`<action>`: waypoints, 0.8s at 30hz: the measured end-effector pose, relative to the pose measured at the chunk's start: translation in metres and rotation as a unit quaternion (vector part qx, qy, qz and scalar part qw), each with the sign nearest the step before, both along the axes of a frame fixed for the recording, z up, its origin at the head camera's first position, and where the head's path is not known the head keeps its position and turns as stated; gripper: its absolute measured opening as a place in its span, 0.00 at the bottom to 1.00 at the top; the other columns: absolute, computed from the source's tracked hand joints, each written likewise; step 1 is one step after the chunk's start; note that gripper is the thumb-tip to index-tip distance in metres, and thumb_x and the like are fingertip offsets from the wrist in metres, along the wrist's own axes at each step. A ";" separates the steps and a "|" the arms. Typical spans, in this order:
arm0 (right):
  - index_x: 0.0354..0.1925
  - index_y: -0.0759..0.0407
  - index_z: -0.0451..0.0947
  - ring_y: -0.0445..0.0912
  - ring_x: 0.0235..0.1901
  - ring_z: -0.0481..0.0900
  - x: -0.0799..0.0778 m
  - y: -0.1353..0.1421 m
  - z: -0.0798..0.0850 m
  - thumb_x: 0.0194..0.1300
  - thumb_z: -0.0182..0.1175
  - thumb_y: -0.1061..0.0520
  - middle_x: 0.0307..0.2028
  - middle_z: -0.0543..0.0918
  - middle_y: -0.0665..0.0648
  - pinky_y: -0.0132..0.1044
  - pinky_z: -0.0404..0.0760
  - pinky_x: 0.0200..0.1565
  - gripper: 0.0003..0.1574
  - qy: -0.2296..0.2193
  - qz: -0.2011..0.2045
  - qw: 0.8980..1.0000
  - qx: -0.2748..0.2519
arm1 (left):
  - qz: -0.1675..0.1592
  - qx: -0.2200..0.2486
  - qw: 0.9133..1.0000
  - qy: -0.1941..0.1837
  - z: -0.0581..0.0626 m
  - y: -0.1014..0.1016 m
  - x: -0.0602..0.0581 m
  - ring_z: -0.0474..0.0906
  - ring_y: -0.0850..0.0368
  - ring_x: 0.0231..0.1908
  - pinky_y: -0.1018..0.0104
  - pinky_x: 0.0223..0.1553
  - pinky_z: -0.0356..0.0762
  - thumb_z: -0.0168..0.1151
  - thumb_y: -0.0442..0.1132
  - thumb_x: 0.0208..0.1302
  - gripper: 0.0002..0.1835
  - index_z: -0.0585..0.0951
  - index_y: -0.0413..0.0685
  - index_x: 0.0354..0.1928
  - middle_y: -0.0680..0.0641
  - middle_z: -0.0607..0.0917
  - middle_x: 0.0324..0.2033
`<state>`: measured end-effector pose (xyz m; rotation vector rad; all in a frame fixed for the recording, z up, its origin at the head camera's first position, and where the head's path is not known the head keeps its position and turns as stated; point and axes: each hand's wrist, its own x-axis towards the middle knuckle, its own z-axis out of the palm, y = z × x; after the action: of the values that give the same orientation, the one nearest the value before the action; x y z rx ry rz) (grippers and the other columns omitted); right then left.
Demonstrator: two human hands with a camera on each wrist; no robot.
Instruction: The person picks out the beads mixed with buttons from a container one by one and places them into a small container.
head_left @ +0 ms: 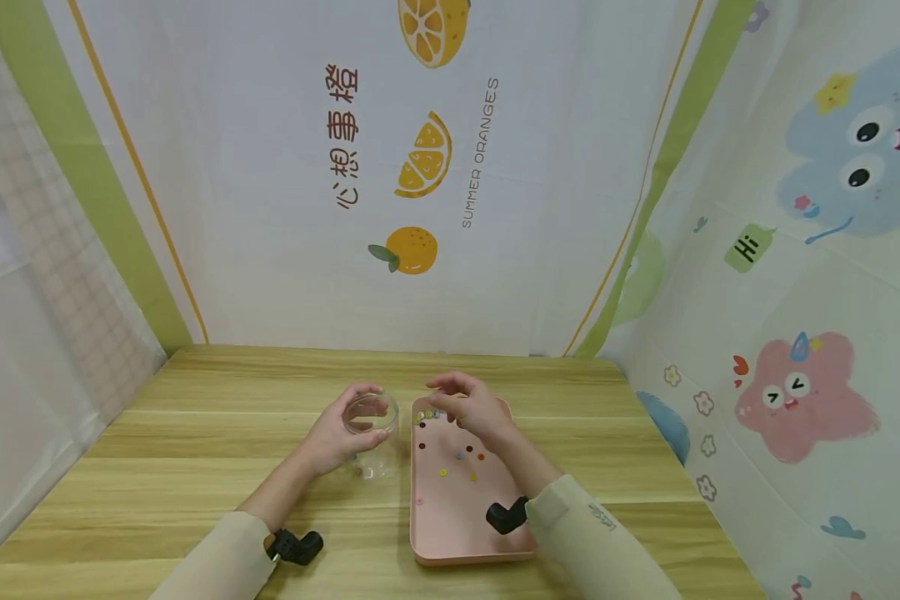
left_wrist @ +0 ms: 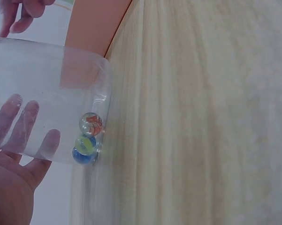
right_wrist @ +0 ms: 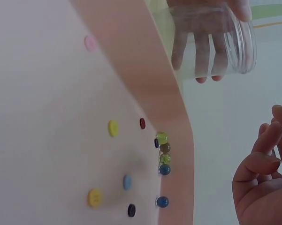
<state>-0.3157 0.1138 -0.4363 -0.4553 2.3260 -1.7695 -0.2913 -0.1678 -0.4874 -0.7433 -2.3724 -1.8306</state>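
Note:
My left hand point(head_left: 342, 437) grips a clear round jar point(head_left: 378, 460), with the thumb and fingers around its upper part and the open mouth facing up. Three glass marbles, an orange-streaked one point(left_wrist: 91, 124), a yellow-green one point(left_wrist: 86, 145) and a blue one point(left_wrist: 81, 157), lie at the jar's bottom in the left wrist view. Above the far end of a pink tray point(head_left: 450, 529), my right hand point(head_left: 476, 408) hovers with loosely bent fingers. Nothing shows between those fingers. The tray stands close to the jar's right side.
Inside the tray, several marbles point(right_wrist: 164, 169) line the far wall. Scattered buttons, among them a yellow button point(right_wrist: 113, 128), a pink button point(right_wrist: 90, 43) and a light blue button point(right_wrist: 126, 182), lie on its floor. A printed curtain point(head_left: 270, 275) hangs behind the wooden table point(head_left: 120, 492).

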 end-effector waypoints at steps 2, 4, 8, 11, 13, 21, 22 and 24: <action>0.62 0.51 0.86 0.47 0.31 0.75 -0.002 0.004 -0.004 0.77 0.70 0.51 0.49 0.85 0.53 0.35 0.72 0.32 0.19 -0.002 -0.006 1.000 0.003 | 0.000 -0.001 1.000 0.000 0.000 0.000 0.000 0.81 0.29 0.66 0.32 0.65 0.81 0.74 0.34 0.69 0.35 0.70 0.38 0.74 0.31 0.84 0.63; 0.63 0.51 0.85 0.48 0.32 0.75 -0.003 0.008 -0.007 0.77 0.69 0.51 0.47 0.85 0.52 0.36 0.71 0.32 0.19 -0.004 -0.010 1.000 0.000 | 0.001 -0.003 1.000 0.001 0.000 0.000 0.000 0.81 0.29 0.66 0.32 0.65 0.81 0.74 0.35 0.69 0.35 0.70 0.39 0.74 0.31 0.84 0.63; 0.64 0.53 0.84 0.49 0.32 0.74 -0.005 0.015 -0.011 0.78 0.67 0.54 0.45 0.83 0.50 0.37 0.68 0.32 0.19 -0.005 -0.009 1.000 -0.010 | 0.001 -0.003 1.000 0.004 -0.001 0.000 0.000 0.81 0.27 0.66 0.31 0.65 0.81 0.74 0.34 0.69 0.35 0.69 0.37 0.74 0.31 0.84 0.63; 0.64 0.54 0.84 0.49 0.32 0.74 -0.005 0.020 -0.013 0.79 0.65 0.55 0.45 0.83 0.51 0.37 0.68 0.31 0.19 -0.003 -0.013 1.000 -0.007 | 0.001 -0.005 1.000 0.004 -0.001 0.000 0.000 0.81 0.28 0.66 0.31 0.65 0.81 0.74 0.35 0.69 0.36 0.69 0.37 0.74 0.31 0.84 0.63; 0.63 0.53 0.84 0.51 0.32 0.75 -0.005 0.023 -0.013 0.79 0.66 0.54 0.45 0.84 0.51 0.36 0.68 0.29 0.18 -0.005 -0.023 1.000 -0.002 | 0.001 -0.005 1.000 0.003 -0.001 0.000 0.000 0.81 0.28 0.66 0.32 0.65 0.81 0.74 0.35 0.69 0.36 0.69 0.37 0.74 0.31 0.84 0.63; 0.62 0.48 0.86 0.55 0.33 0.74 -0.010 0.036 -0.019 0.78 0.68 0.50 0.43 0.85 0.52 0.38 0.64 0.26 0.18 -0.016 -0.065 0.998 0.011 | 0.001 -0.002 1.000 -0.007 0.001 -0.001 0.001 0.80 0.30 0.67 0.30 0.66 0.79 0.74 0.35 0.69 0.34 0.71 0.41 0.73 0.32 0.84 0.64; 0.62 0.48 0.86 0.54 0.33 0.74 -0.011 0.037 -0.020 0.78 0.68 0.50 0.43 0.85 0.52 0.38 0.64 0.25 0.18 -0.016 -0.068 0.997 0.013 | 0.002 -0.003 1.000 -0.008 0.001 -0.001 0.001 0.80 0.30 0.67 0.30 0.66 0.79 0.74 0.35 0.69 0.34 0.71 0.41 0.73 0.32 0.83 0.64; 0.62 0.49 0.86 0.52 0.32 0.74 -0.013 0.039 -0.022 0.78 0.67 0.51 0.43 0.85 0.52 0.36 0.63 0.24 0.17 -0.017 -0.073 0.997 0.014 | 0.002 -0.003 1.000 -0.009 0.001 -0.001 0.001 0.80 0.30 0.67 0.30 0.66 0.79 0.75 0.35 0.69 0.34 0.71 0.41 0.73 0.32 0.84 0.64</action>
<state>-0.3283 0.1530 -0.4582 -0.2549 2.4124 -1.7894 -0.2900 -0.1686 -0.4860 -0.7246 -2.3884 -1.8374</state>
